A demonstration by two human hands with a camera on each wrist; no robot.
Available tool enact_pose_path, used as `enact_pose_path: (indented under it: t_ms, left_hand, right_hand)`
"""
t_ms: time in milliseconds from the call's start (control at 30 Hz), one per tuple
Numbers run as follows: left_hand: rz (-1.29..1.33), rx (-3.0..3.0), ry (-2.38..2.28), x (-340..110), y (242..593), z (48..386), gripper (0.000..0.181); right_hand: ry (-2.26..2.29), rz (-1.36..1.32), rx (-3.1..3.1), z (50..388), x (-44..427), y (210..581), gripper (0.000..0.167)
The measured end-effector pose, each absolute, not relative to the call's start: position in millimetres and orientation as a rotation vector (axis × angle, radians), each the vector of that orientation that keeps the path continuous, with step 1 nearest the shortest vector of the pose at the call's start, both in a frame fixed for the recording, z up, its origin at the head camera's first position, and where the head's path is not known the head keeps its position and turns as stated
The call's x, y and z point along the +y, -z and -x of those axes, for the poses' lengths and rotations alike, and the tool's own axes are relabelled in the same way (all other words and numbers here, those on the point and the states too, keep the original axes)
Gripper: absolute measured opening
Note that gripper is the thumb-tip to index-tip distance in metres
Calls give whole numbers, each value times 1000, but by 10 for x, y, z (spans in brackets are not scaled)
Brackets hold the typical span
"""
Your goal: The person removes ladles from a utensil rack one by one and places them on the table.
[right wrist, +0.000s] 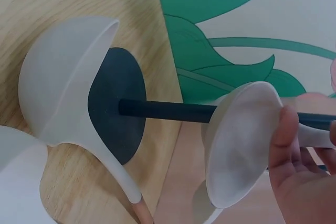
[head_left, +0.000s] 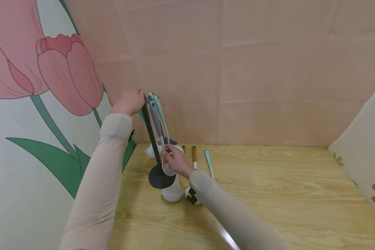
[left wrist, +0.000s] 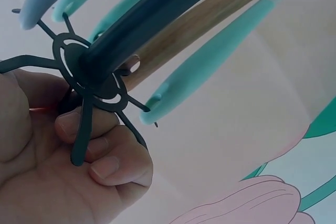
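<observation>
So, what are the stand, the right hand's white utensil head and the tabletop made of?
Stand: probably painted metal, dark satin; slim, uniformly dark hooks; plastic possible.
White utensil head: likely silicone or plastic, matte; soft shading, no metallic glare.
Tabletop: wood or wood-look laminate, satin-looking; visible grain.

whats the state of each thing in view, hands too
Black utensil stand with round base, upright on the yellowish table
Bare left hand, gripping the stand's hooked top
Bare right hand, holding a white bowl-ended utensil
Rounded turquoise handle, hung on a hook
White round ladle, lying on the table
Brown wooden-handled utensil, lying there
Slim turquoise-handled utensil, lying there
</observation>
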State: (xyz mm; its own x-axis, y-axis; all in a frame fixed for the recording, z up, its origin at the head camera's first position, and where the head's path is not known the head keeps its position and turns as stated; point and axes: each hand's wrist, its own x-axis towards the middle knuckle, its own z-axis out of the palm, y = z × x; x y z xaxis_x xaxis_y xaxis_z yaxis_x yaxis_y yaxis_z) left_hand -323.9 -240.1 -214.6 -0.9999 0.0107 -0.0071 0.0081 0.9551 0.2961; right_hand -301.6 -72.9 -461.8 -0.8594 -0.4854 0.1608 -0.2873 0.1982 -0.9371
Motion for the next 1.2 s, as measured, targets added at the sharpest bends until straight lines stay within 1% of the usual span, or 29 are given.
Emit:
enact_pose_path:
  t_ms: [133, 433, 667, 767, 1200]
  left_hand:
    - [-12, 3099, -472, -2400, 2151, 3236, 56]
    - [-19, 3122, -491, -2438, 2191, 3238, 55]
    - [-67, 3162, -493, -2475, 2206, 3238, 52]
    - [-80, 3167, -495, -2479, 2203, 3230, 50]
    - [-19, 3142, -537, -2451, 2199, 3211, 49]
  right_hand:
    - [1764, 804, 2363, 2998, -738, 4618, 24]
    - [1737, 877, 2434, 2942, -749, 4612, 22]
    - [1670, 987, 2485, 2915, -769, 4584, 24]
    - [1637, 1011, 2508, 2902, -772, 4570, 21]
    - [1608, 1023, 2503, 2888, -735, 4551, 26]
